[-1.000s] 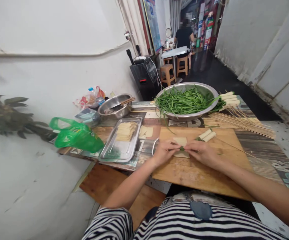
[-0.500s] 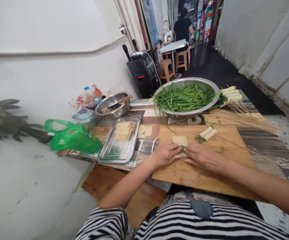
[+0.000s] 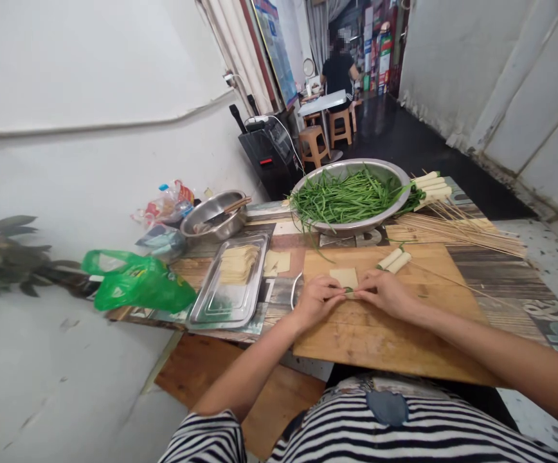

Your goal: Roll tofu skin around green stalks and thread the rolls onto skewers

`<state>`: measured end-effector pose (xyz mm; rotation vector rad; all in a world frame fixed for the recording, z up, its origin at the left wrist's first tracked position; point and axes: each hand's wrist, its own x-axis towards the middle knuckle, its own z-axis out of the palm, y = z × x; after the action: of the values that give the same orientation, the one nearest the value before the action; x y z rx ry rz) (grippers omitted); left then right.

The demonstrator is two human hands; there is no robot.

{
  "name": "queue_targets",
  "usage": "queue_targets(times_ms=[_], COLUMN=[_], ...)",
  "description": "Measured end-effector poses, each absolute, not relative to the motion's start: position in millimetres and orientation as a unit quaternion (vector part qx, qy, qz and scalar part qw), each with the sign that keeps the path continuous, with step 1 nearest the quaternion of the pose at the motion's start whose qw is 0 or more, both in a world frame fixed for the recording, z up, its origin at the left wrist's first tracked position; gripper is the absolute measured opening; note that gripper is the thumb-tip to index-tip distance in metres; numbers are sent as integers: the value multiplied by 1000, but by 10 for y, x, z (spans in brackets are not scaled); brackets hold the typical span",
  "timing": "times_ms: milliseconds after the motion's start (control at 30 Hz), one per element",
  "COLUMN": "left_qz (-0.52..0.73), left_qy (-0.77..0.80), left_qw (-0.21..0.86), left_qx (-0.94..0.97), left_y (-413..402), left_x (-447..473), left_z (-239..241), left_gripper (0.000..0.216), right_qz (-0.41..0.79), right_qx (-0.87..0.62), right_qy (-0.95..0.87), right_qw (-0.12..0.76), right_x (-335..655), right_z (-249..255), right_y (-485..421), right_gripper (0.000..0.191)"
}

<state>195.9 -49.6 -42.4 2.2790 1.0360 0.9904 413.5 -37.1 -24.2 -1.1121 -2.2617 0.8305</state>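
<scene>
My left hand (image 3: 316, 299) and my right hand (image 3: 385, 292) rest side by side on a wooden cutting board (image 3: 395, 334). Their fingertips pinch the near edge of a pale square tofu sheet (image 3: 345, 277), with a bit of green stem between them. Both hands are closed on the sheet. Two finished rolls (image 3: 393, 260) lie on the board just beyond my right hand.
A steel bowl of green chives (image 3: 349, 197) stands behind the board. Finished rolls on skewers (image 3: 431, 186) and loose bamboo skewers (image 3: 467, 233) lie to the right. A steel tray of tofu sheets (image 3: 234, 275), a smaller steel bowl (image 3: 214, 215) and a green bag (image 3: 137, 283) sit left. A person sits far back.
The hands stay on the sheet; the fingers have curled up from lying flat to pinching its near edge. The view has shifted slightly.
</scene>
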Motion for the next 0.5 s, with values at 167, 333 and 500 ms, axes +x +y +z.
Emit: queue_targets(times_ms=[167,333,500], left_qz=[388,395,377], left_qy=[415,400,333], left_qw=[287,247,151], left_qx=[772,789,851], left_y=[-479,-505,-490], left_x=[1980,1970,1941], left_z=[-407,-441,-478], left_gripper=[19,20,25], right_qz=[343,304,294], right_qx=[-450,-438,-432], right_qy=[-800,-827,-834], right_qw=[199,179,176], right_x=[4135,4112,4095], right_z=[-248,-191,-182], right_y=[-295,-319,-299], right_gripper=[19,24,22])
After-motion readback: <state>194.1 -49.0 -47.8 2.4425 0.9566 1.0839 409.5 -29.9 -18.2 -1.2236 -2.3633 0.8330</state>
